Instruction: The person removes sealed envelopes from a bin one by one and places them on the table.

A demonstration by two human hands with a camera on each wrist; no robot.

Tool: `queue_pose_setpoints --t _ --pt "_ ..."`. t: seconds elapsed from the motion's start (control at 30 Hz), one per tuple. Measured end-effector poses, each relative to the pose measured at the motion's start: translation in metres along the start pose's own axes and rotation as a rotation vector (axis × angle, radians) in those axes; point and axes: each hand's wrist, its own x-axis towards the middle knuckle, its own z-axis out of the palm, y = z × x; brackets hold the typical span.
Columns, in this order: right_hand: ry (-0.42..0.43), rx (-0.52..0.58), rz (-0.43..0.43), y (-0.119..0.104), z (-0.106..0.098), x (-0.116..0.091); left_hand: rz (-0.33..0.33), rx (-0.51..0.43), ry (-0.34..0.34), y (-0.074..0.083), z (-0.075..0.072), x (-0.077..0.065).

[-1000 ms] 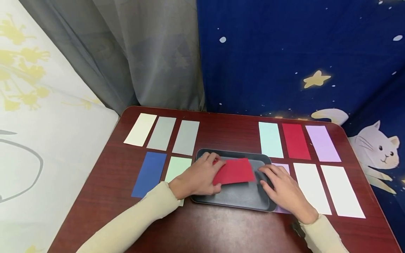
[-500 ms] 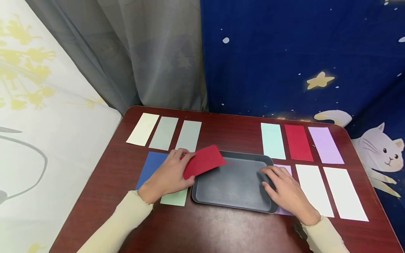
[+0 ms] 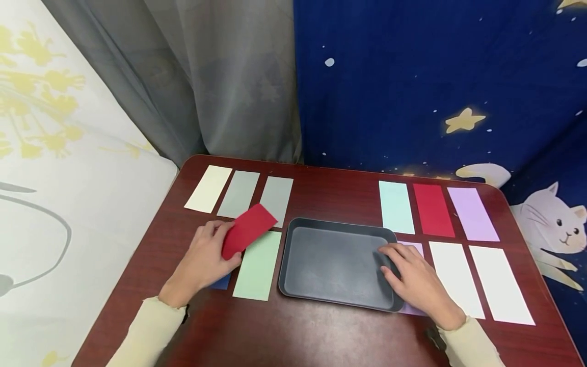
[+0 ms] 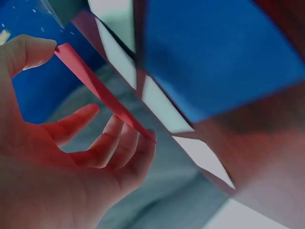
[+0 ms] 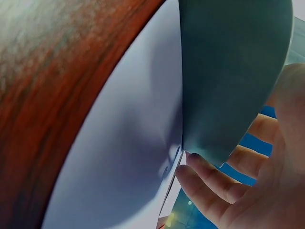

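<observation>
My left hand (image 3: 202, 257) pinches a red paper card (image 3: 249, 229) between thumb and fingers, tilted above the table's left side. The left wrist view shows the card (image 4: 100, 90) nearly edge-on, thumb at one end and fingertips at the other. Below the hand lies a blue card (image 3: 221, 283), mostly covered in the head view. A pale green card (image 3: 258, 265) lies just right of it. A dark grey rectangular tray (image 3: 339, 265) stands in the middle with nothing in it. Loosely bent, the fingers of my right hand (image 3: 419, 283) hang over its right rim; contact is unclear.
Cream (image 3: 208, 188) and two grey cards (image 3: 238, 193) lie at the back left. Mint (image 3: 396, 206), red (image 3: 433, 210) and lilac cards (image 3: 473, 214) fill the back right. Two white cards (image 3: 456, 278) and a partly covered lilac card (image 3: 412, 309) lie in front of them.
My left hand has lifted the red card out of the tray and carried it left, past the pale green card to above the blue one. The right hand has stayed at the tray's right rim.
</observation>
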Motion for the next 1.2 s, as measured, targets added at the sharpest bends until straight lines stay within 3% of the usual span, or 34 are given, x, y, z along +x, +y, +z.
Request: queue_pose_setpoints --t 0.27,0.67,0.9,1.07,1.13,1.2 --pt "-0.005 -0.003 -0.001 0.002 0.001 -0.001 -0.188 0.035 0.018 -0.043 -0.004 -0.020" --pt "-0.004 -0.006 0.005 0.002 0.001 -0.001 -0.363 0.092 -0.013 -0.086 -0.008 -0.037" --pt "-0.001 -0.006 0.007 0.002 0.001 -0.001 -0.357 0.147 -0.008 -0.096 -0.005 -0.038" --pt "0.003 -0.010 -0.006 0.001 0.000 0.002 -0.374 0.183 -0.006 -0.088 -0.007 -0.034" --pt "0.007 -0.011 -0.006 0.001 -0.003 0.003 -0.325 0.195 0.037 -0.080 -0.007 -0.030" --pt "0.021 -0.012 -0.003 0.000 -0.007 0.005 -0.220 0.204 0.111 -0.067 -0.007 -0.023"
